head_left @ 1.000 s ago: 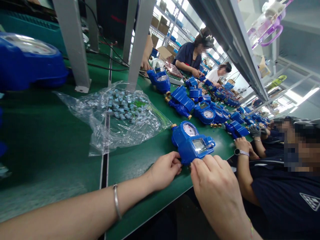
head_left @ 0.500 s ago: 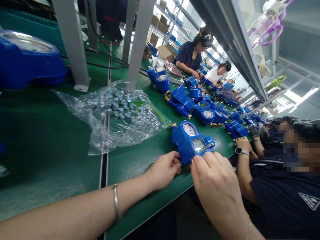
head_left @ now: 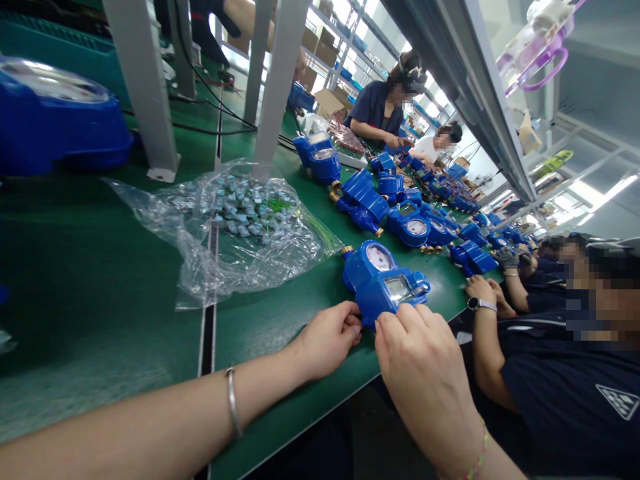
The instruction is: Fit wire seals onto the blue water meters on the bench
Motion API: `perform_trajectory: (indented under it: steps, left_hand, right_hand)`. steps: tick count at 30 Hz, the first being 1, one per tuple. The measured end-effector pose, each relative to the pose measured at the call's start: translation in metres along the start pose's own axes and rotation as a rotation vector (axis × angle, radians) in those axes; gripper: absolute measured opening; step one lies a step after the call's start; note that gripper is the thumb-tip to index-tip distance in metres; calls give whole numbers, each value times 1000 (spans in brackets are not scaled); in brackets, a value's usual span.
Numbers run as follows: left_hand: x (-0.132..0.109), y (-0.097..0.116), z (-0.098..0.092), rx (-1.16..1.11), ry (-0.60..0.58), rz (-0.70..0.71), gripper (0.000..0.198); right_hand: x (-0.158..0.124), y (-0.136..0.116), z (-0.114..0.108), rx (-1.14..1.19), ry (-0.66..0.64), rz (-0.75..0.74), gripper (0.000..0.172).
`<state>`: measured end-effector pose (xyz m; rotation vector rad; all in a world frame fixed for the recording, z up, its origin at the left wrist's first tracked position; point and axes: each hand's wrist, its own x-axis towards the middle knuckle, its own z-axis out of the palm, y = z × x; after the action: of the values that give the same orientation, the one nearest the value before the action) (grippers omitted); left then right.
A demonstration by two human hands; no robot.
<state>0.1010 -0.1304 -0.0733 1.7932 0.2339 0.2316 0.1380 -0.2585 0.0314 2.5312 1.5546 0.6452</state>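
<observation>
Right hand (head_left: pixel 424 373) edged left — by the glossy, rounded meter (head_left: pixel 373 290).

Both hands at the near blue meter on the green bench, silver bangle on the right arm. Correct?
One error: the silver bangle is on the left arm, as the head view shows; the right arm wears a thin coloured band. The rest holds: left hand and right hand are at the near blue meter on the green bench.

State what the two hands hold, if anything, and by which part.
The left hand is at the near left edge of the blue meter, the right hand at its near end; whether either grips it, or something small, is hidden.
</observation>
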Motion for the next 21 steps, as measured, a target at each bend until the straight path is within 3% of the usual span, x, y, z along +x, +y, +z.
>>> perform_trajectory:
  steps: [6,9,12,17,21]
  left_hand:
    - [-5,15,-10,232,-15,-58,24]
    - [-8,23,-16,415,5,-69,22]
    - [-14,30,-20,572,-53,-54,17]
    - [-29,47,-24,692,-256,15,11]
    - [-32,70,-36,629,-376,103,13]
  right_hand:
    - [-1,-5,23,-9,-16,-25,11]
    - [-8,0,32,16,27,-12,28]
    - [-16,16,44,79,47,56,38]
    - [-30,53,71,472,68,247,42]
    - [-43,62,84,837,121,389,43]
